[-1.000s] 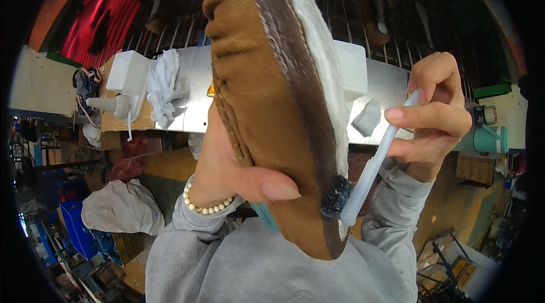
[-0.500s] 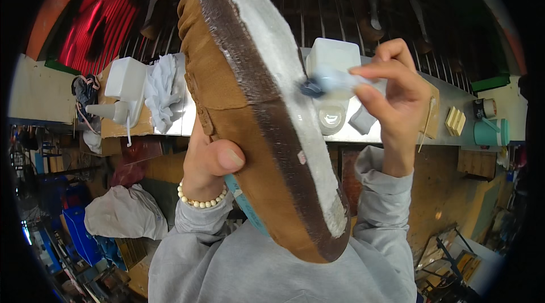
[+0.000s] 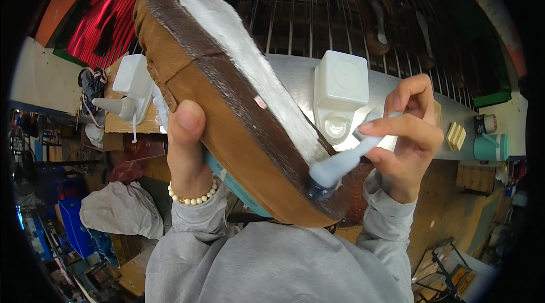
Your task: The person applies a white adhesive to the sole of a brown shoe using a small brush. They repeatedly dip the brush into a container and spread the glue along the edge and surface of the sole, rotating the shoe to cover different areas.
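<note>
The left hand (image 3: 190, 149) is wrapped around a tan suede shoe (image 3: 227, 127), sole up, thumb pressed on its side. The right hand (image 3: 406, 132) pinches a pale blue brush (image 3: 346, 161), bristles touching the white-coated sole near the heel. Beyond the fingers stands a white plastic container (image 3: 339, 95).

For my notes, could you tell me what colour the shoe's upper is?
Tan brown suede on the shoe's upper, seen best in the head view.

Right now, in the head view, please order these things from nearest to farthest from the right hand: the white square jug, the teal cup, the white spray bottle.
1. White square jug: just left of the right hand, on the bench.
2. Teal cup: farther to the right, at the bench end.
3. White spray bottle: far left, beyond the shoe.
</note>
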A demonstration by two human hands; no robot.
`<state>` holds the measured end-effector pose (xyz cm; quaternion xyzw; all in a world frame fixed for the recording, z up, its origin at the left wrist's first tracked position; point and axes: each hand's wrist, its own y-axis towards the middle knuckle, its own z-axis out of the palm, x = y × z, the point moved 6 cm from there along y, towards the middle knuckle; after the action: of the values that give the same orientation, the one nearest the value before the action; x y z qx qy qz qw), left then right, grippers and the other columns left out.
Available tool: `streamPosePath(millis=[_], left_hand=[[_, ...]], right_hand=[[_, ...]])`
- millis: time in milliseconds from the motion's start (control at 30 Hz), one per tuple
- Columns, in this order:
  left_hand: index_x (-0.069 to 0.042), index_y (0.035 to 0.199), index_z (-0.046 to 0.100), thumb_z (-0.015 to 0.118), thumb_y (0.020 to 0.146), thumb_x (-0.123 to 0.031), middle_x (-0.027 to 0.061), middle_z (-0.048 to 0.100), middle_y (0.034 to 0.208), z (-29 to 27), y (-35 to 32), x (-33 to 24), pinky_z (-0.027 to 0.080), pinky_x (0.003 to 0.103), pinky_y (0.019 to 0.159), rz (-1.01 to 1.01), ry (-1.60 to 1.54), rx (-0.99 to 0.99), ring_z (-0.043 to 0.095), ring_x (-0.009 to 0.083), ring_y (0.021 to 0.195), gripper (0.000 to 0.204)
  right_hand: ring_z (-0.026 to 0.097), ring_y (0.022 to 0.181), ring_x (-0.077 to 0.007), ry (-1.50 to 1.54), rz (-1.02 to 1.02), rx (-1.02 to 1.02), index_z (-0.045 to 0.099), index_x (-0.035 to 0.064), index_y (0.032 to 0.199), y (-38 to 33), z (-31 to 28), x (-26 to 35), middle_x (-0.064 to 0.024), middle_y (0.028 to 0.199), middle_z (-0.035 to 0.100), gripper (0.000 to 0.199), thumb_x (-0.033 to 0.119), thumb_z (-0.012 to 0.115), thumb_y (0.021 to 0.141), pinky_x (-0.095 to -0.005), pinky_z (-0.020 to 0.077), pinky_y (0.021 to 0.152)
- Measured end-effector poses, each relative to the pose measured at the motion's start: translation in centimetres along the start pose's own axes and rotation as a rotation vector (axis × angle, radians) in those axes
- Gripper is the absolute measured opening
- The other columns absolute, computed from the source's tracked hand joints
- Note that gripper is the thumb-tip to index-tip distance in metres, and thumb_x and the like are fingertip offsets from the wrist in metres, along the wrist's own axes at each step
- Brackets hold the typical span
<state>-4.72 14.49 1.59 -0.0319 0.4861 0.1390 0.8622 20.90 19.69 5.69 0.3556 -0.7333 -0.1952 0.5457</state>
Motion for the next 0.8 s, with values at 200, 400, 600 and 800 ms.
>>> streamPosePath(millis=[200,400,600,800], left_hand=[[-0.001,0.149,0.033,0.076,0.08,-0.044,0.0148,0.054,0.137,0.3,-0.8,-0.4,0.049,0.039,0.098,-0.047,0.021,0.061,0.058,0.0272,0.12,0.091],[0.001,0.151,0.027,0.086,0.074,-0.035,0.0151,0.05,0.142,0.1,-1.1,-0.3,0.043,0.041,0.108,-0.068,0.067,0.055,0.053,0.0291,0.128,0.104],[-0.001,0.141,0.044,0.062,0.09,-0.058,0.0174,0.062,0.124,-0.1,-0.5,-0.7,0.059,0.039,0.086,-0.019,0.103,-0.006,0.066,0.0262,0.105,0.078],[0.001,0.138,0.048,0.068,0.089,-0.053,0.0177,0.064,0.122,1.1,-0.1,-0.6,0.057,0.038,0.091,-0.186,-0.126,0.119,0.067,0.0265,0.107,0.075]], right_hand=[[0.046,0.085,-0.0167,-0.125,-0.048,-0.01,0.079,0.0058,0.086,2.8,1.4,0.8,-0.005,0.1,0.044,0.037,0.035,0.088,0.066,-0.0278,0.0385,0.072],[0.046,0.085,-0.0158,-0.067,-0.076,0.005,0.078,0.0039,0.087,3.7,1.1,0.5,-0.0052,0.101,0.043,0.039,0.031,0.091,0.061,-0.0266,0.0383,0.072],[0.044,0.081,-0.0154,0.071,-0.115,0.107,0.082,0.0138,0.086,2.3,0.7,0.2,-0.001,0.091,0.041,0.043,0.033,0.095,0.049,-0.0258,0.032,0.066],[0.043,0.075,-0.0136,0.164,-0.111,0.108,0.083,0.0153,0.085,1.6,0.3,-0.2,0.001,0.086,0.042,0.045,0.029,0.095,0.044,-0.025,0.0297,0.063]])
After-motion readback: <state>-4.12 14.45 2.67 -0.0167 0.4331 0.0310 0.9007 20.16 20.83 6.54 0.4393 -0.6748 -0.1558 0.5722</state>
